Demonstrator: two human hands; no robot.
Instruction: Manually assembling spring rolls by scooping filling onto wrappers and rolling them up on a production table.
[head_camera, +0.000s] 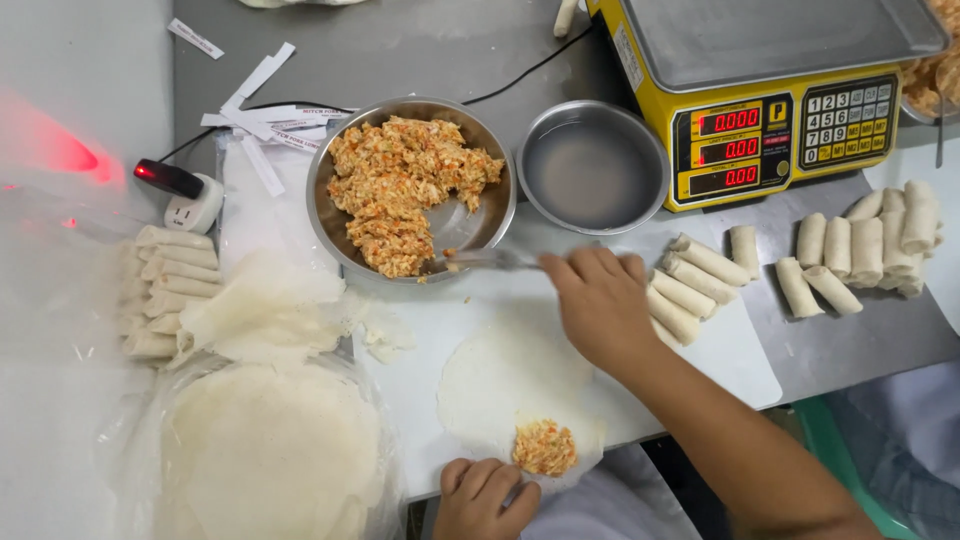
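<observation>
The utensil (490, 260) held by the right hand (600, 305) is blurred, and its tip is lost in the filling, so its kind cannot be told. The left hand (482, 497) is cut off by the bottom edge. The scale (770, 90) and a tray of fried pieces (935, 75) at the desk's far right corner run out of frame.

Right hand (600, 305) with spoon (490, 261) at filling bowl (330, 215), left hand (485, 495) on wrapper (510, 385)

Bare white board (450, 330) between filling bowl (335, 235) and round wrapper (500, 385) gives passage. Rightward, rolled spring rolls (685, 290) obstruct; leftward, loose wrapper stack (265, 310). Water bowl (592, 165) and yellow scale (770, 110) block behind.
</observation>
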